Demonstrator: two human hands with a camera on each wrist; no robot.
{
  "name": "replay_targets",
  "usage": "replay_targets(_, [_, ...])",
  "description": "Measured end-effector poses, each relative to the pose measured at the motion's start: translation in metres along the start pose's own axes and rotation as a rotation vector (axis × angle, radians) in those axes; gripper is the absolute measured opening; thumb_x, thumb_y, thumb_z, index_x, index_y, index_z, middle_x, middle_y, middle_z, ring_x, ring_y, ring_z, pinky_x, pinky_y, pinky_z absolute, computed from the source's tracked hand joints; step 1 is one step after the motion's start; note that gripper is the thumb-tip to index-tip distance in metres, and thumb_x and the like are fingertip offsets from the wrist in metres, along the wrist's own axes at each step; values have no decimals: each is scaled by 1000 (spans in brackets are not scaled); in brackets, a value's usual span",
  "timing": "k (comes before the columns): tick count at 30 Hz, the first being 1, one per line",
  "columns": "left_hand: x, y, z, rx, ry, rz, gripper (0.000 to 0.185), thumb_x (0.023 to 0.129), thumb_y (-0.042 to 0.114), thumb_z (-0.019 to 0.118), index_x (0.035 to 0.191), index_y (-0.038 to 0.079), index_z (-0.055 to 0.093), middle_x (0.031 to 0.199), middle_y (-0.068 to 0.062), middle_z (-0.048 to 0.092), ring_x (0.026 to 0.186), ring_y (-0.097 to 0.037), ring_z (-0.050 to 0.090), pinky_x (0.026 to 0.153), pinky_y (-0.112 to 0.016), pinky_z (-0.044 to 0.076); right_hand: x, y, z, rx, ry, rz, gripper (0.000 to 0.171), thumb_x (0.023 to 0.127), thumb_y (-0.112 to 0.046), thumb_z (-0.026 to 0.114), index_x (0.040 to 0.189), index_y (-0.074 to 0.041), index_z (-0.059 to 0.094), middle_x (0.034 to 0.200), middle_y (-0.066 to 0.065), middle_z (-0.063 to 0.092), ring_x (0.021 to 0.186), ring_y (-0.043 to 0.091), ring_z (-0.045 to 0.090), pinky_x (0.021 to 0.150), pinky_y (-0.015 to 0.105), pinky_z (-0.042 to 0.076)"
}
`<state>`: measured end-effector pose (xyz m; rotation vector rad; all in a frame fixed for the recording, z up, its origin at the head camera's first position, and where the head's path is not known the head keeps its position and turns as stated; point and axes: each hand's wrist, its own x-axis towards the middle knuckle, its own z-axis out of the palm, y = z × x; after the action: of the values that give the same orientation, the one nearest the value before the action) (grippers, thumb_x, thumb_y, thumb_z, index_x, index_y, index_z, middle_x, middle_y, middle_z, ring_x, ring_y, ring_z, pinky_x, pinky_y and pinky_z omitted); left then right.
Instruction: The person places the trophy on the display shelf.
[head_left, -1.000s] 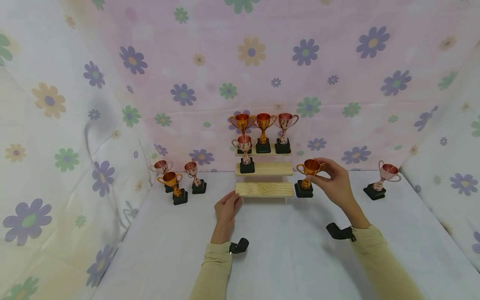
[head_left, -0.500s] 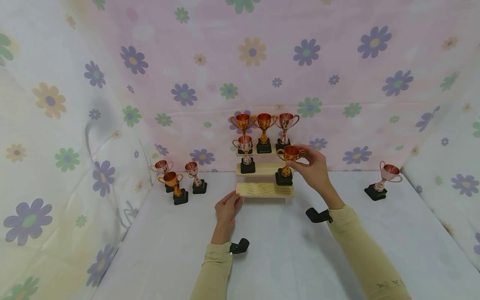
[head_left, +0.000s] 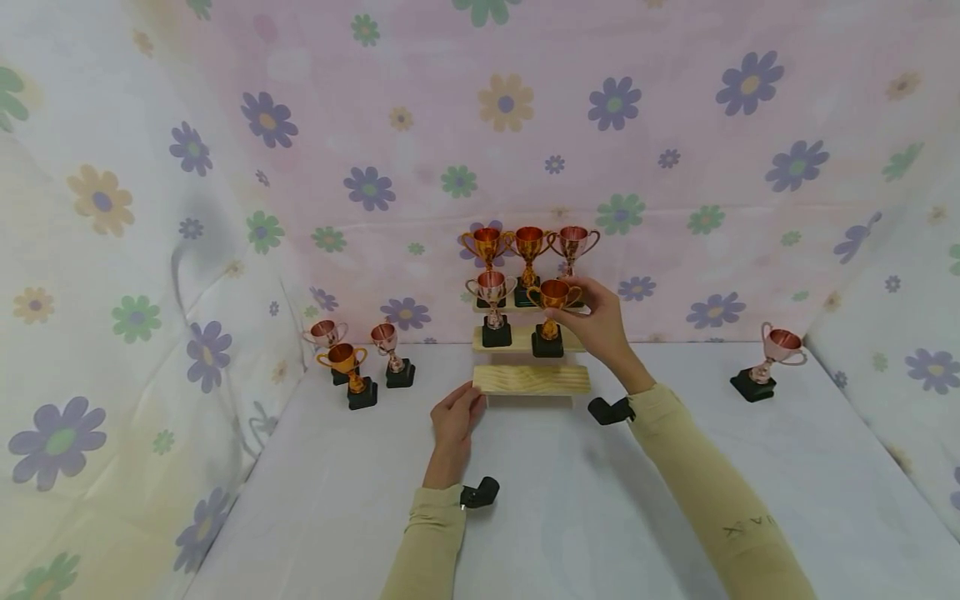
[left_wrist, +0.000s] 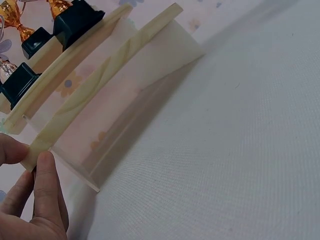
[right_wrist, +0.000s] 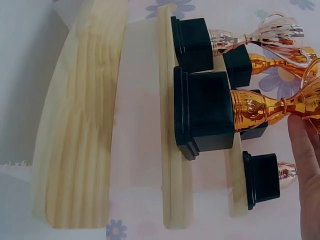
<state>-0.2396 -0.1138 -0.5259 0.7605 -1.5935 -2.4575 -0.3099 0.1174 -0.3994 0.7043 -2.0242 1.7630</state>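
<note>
Five cups at the stand (head_left: 531,379) now, counting the gold cup (head_left: 553,296) in the right hand (head_left: 592,321). Carried in the last second from the tabletop (head_left: 570,500) at 3 o'clock of the stand, up and toward 10 o'clock, onto the middle step (head_left: 576,339). Grip clamped on the bowl and handle from 3 o'clock, fingertips (right_wrist: 305,170) alongside the bowl in the right wrist view. Black base (right_wrist: 207,110) at the middle step, its front overhanging the step's front edge a little; cannot tell whether fully set down or just above the wood. Judged well along: off the tabletop and up on the stand, not yet let go.

Left hand (head_left: 456,421) unmoved through that second, pinching the bottom step's corner (left_wrist: 37,150) at 9 o'clock between thumb and fingers.

Tight on the middle step: pink cup (head_left: 492,292) just beside at 9 o'clock, bases near but apart. Close behind at 12 o'clock, three cups (head_left: 528,243) on the top step, the rightmost partly hidden by the hand. Open wood on the middle step at 3 o'clock, under the hand. Bottom step bare. Wide tabletop at 6 o'clock; three cups (head_left: 345,362) well apart at 9 o'clock, one lone cup (head_left: 780,342) well apart at 3 o'clock.
</note>
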Motion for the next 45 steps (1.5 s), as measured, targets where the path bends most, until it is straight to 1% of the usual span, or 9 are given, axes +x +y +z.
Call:
replay_targets(7, [0,0,1,-6,8,0,33,94,3,68,126,-6,66,121,-20,66,92,-15,69,88,-25,61,7,-21,10,-36,-23,30,48,83,8,79,127,14,61,120,32,63,95,25,64,79,22,57])
replay_targets(18, [0,0,1,-17,6,-10,33,95,4,68,127,-5,66,121,-20,65,94,-17,69,91,-27,60,12,-21,19,18,-53,97,51,84,8,77,131,15,57,126,34,59,111,47,61,76,11,56])
replay_targets(23, [0,0,2,-13,6,-21,33,95,4,68,127,-4,66,123,-20,65,96,-17,69,92,-27,59,12,-23,19,21,-52,127,52,85,7,77,132,15,56,126,34,59,112,49,60,75,10,55])
replay_targets(25, [1,0,2,-10,7,-17,33,95,4,68,126,-5,66,123,-20,65,95,-16,69,91,-27,60,13,-17,20,14,-48,134,54,85,7,77,133,13,55,125,33,59,112,47,61,75,10,56])
replay_targets(29, [0,1,1,-7,7,-16,32,95,4,68,126,-4,66,122,-19,65,96,-16,69,90,-27,60,12,-11,19,-5,-58,124,56,84,8,78,135,11,55,121,31,61,110,46,62,80,15,58])
replay_targets(31, [0,1,1,-10,5,-13,32,94,4,68,126,-5,67,121,-19,65,95,-16,69,90,-27,60,8,-13,17,-10,-63,106,56,84,9,77,135,12,55,119,33,61,109,50,61,84,19,60])
replay_targets(36, [0,1,1,-21,-3,-2,32,94,3,69,125,-6,66,120,-19,65,94,-16,68,91,-28,60,-6,1,-1,18,-40,63,55,84,10,76,134,15,53,124,36,59,112,57,57,90,24,59])
replay_targets(40, [0,0,1,-33,-11,5,33,94,3,69,125,-7,66,119,-18,65,92,-15,68,90,-27,60,-20,21,-32,-24,25,52,54,85,9,76,135,8,56,127,31,60,113,44,61,93,23,58])
replay_targets(45, [1,0,1,-40,-2,-6,33,94,2,69,125,-7,66,117,-18,66,91,-15,68,88,-25,60,-39,24,-81,-104,137,56,54,84,11,76,135,5,58,120,0,66,110,20,65,95,20,56])
